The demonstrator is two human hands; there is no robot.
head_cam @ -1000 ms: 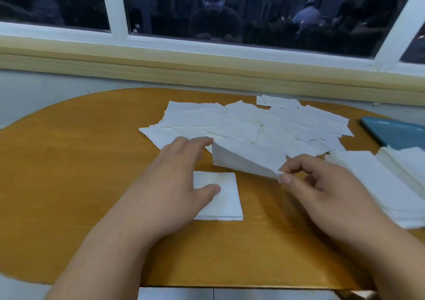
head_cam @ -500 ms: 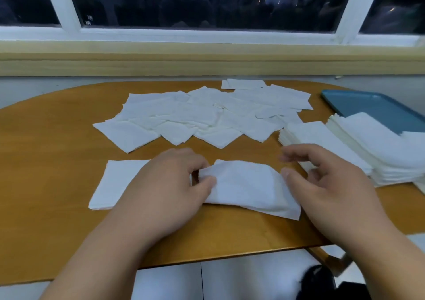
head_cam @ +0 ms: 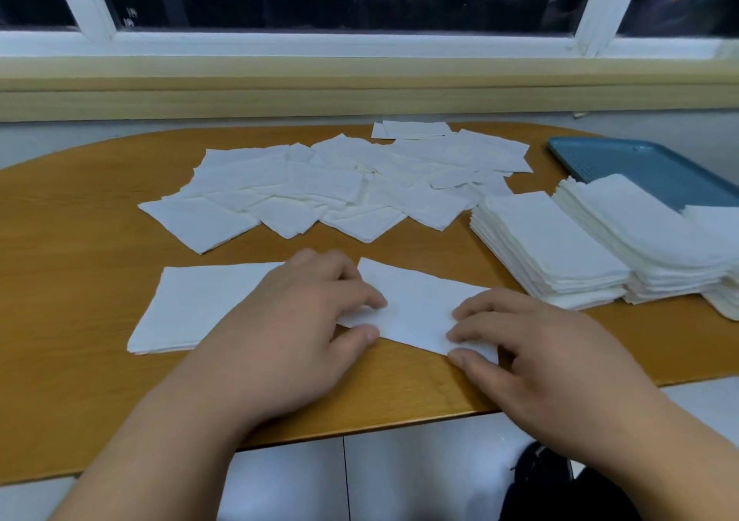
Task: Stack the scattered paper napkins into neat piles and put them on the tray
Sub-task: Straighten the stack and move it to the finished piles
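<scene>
the loose napkin [head_cam: 416,312] lies flat on the wooden table [head_cam: 80,240], its long axis running left to right. the left hand [head_cam: 296,320] pinches its left end between thumb and curled fingers, and the right hand [head_cam: 532,344] pinches its near-right corner likewise. just left of the napkin, partly under the left hand, sits a thin started pile [head_cam: 200,304]. the next move is probably a short leftward carry, with nothing in between. beyond the napkin lie the scattered napkins [head_cam: 320,184]. to its right stand tall stacks [head_cam: 548,248], and the blue tray [head_cam: 640,164] sits farther right and back.
</scene>
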